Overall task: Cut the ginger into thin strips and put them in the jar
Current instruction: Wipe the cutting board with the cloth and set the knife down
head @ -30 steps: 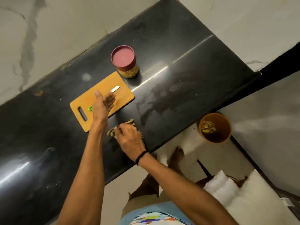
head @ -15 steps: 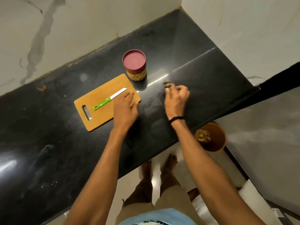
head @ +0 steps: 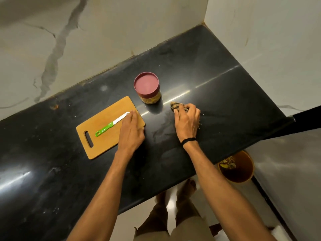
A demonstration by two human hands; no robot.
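A wooden cutting board (head: 104, 126) lies on the black counter, with a green-handled knife (head: 111, 125) on it. My left hand (head: 131, 131) rests flat on the board's right end, fingers straight, beside the knife's tip. Behind the board stands a jar (head: 147, 87) with a maroon lid on it and yellowish strips inside. My right hand (head: 187, 121) grips a striped brown cloth (head: 175, 105) against the counter, right of the jar. No loose ginger is visible.
The black counter (head: 217, 94) meets marble walls at the back and right. Its front edge runs diagonally across the view. An orange bin (head: 236, 166) with scraps sits on the floor below the counter's right end. My feet (head: 175, 193) stand by the edge.
My right hand has carried the cloth from the counter's front edge to a spot right of the jar. My left hand has lowered onto the board's right end.
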